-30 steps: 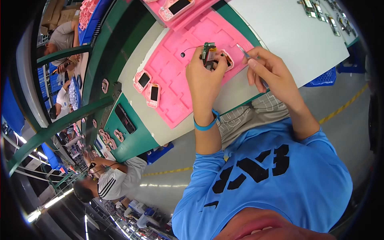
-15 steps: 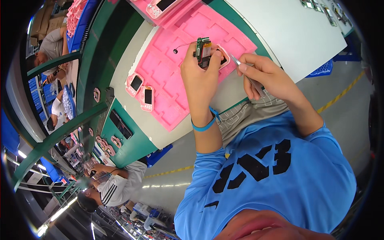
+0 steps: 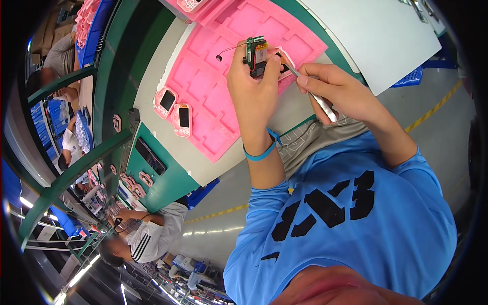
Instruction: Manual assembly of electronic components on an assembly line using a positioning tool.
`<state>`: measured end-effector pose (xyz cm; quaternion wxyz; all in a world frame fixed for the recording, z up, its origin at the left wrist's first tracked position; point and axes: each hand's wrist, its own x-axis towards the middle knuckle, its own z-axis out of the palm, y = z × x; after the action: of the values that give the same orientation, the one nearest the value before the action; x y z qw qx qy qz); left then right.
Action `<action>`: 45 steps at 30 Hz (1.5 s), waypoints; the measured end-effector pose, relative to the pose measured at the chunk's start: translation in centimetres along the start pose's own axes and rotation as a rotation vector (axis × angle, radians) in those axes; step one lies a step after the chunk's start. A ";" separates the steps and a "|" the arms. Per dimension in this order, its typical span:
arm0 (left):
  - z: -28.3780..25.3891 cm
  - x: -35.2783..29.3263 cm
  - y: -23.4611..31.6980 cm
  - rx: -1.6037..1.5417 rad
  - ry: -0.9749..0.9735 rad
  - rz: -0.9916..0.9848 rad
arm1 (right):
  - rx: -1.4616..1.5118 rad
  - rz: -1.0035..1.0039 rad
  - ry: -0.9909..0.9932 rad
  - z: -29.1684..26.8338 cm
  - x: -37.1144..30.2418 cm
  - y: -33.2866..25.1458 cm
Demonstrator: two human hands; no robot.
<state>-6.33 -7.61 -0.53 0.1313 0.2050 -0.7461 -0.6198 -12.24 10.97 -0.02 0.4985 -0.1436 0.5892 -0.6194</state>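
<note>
My left hand is closed around a green circuit board that carries a yellowish-silver battery. Thin wires run left from the board to a small round black part. Beside my left thumb is a pink device casing with a dark area; whether the hand grips it too is unclear. In my right hand, metal tweezers are pinched, their tips pointing at the casing. The tips reach its edge, but contact cannot be made out.
A pink moulded tray lies under my hands. Two pink devices with dark screens rest at its left edge. A black phone-like slab lies on the green surface. A co-worker sits at lower left; a white table stands right.
The tweezers in my right hand have moved left, their tips now at the pink casing. My left hand keeps its hold on the circuit board; the whole view has shifted slightly.
</note>
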 end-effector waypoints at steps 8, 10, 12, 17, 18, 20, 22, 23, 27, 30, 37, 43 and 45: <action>-0.1 -0.1 -0.2 -0.009 0.010 -0.010 | 0.021 -0.007 -0.004 0.2 -0.2 0.5; -0.1 0.0 -0.3 -0.006 0.008 -0.010 | 0.024 -0.010 -0.011 0.2 -0.2 0.7; -0.1 0.0 -0.3 0.006 0.007 0.003 | 0.055 -0.027 -0.002 0.3 -0.1 0.8; -0.2 0.0 -0.5 0.037 0.008 0.020 | 0.067 -0.074 0.025 0.9 0.3 1.0; -0.2 0.0 -0.5 0.046 0.009 0.021 | 0.057 -0.087 0.034 1.0 0.3 1.1; -0.1 0.0 -0.5 0.056 0.010 0.024 | 0.048 -0.103 0.044 1.1 0.4 1.1; -0.1 -0.1 -0.5 0.053 0.015 0.023 | 0.058 -0.105 0.039 1.1 0.3 1.1; 0.0 -0.1 -0.5 0.051 0.018 0.022 | 0.063 -0.105 0.037 1.1 0.3 1.0; -0.1 -0.1 -0.7 0.068 0.017 0.047 | 0.057 -0.125 0.039 1.1 0.3 1.2; -0.4 -0.2 -0.5 0.088 0.018 0.071 | 0.045 -0.142 0.037 1.1 0.4 1.4; -3.5 -3.2 2.1 -0.190 -0.077 -0.210 | 0.012 -0.260 0.101 1.1 0.1 2.2; -3.4 -4.1 1.1 -0.285 -0.139 -0.261 | -0.366 -0.478 0.280 1.7 0.0 3.0; -3.2 -4.2 0.9 -0.290 -0.130 -0.253 | -0.458 -0.536 0.316 1.7 0.0 3.0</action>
<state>-1.34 -8.34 1.22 0.0320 0.2357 -0.6242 -0.7442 -9.61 10.58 -2.20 0.1769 -0.3029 0.7236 -0.5945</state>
